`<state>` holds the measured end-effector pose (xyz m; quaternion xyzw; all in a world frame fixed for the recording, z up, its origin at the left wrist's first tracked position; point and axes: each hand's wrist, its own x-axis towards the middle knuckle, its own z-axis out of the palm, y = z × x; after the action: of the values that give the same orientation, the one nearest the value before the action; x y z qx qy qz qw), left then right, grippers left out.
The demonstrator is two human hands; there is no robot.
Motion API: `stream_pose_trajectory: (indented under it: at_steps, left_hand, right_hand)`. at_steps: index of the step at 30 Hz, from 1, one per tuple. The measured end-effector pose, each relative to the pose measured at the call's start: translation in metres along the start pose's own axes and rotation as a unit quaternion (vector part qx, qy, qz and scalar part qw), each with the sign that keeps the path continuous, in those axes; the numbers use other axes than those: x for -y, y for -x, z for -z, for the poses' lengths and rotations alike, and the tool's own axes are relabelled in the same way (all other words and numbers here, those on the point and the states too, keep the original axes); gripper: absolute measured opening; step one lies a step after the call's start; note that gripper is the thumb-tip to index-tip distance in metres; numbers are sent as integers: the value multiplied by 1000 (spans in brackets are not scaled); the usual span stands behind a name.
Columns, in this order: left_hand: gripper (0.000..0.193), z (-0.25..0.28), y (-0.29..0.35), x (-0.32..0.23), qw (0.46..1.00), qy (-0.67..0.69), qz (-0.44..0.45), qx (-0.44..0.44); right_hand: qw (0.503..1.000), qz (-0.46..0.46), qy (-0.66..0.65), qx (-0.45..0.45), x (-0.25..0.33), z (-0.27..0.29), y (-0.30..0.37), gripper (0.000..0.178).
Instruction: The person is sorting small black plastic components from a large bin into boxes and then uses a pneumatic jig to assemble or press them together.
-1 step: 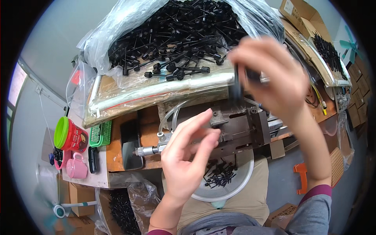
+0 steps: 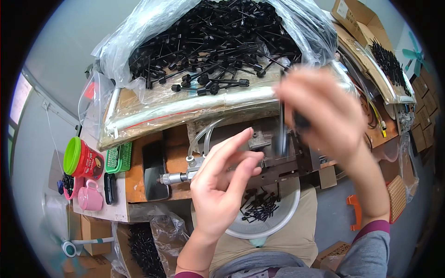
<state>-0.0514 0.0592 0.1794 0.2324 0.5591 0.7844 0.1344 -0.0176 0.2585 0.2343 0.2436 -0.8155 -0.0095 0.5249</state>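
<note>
My right hand (image 2: 327,111), smeared by motion, is closed on a black rod-shaped part (image 2: 281,136) with a thicker lower end, held upright over the metal fixture (image 2: 296,160). A second dark piece (image 2: 301,121) shows beneath its fingers, and how it is held is not clear. At the fixture's left side hovers my left hand (image 2: 218,183), fingers stretched and thumb apart, with nothing visible in it. Below the fixture, a white mesh basket (image 2: 293,211) on my lap contains several short black pieces (image 2: 260,206).
Beyond the fixture, a plastic-lined tray (image 2: 194,115) bears a heap of black rods with knobbed ends (image 2: 213,51). A phone (image 2: 155,169), green basket (image 2: 121,157), red tub (image 2: 92,160) and pink mug (image 2: 90,197) are at left. A micrometer knob (image 2: 172,179) sticks out leftward.
My right hand has come down and slightly nearer, lowering the black part toward the fixture. My left hand has barely moved.
</note>
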Motion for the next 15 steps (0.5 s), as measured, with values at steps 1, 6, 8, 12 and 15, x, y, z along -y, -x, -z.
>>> stream_pose_trajectory:
  at_steps: [1,6,8,12,15]
  left_hand:
    - [54,3,2,3,998,-7,-28,49]
    - [50,19,24,5,957,-171,-155,174]
    - [46,17,31,10,944,-219,-182,167]
    - [40,11,43,7,931,-277,-164,173]
    - [38,15,48,17,911,-318,-199,174]
  right_hand:
    - [1000,10,-5,22,15,2,11,24]
    - [996,32,16,78,56,5,52,28]
    - [998,25,20,62,63,-1,62,25]
    - [998,4,18,62,64,-1,72,23]
    - [999,-28,-6,42,55,4,80,30]
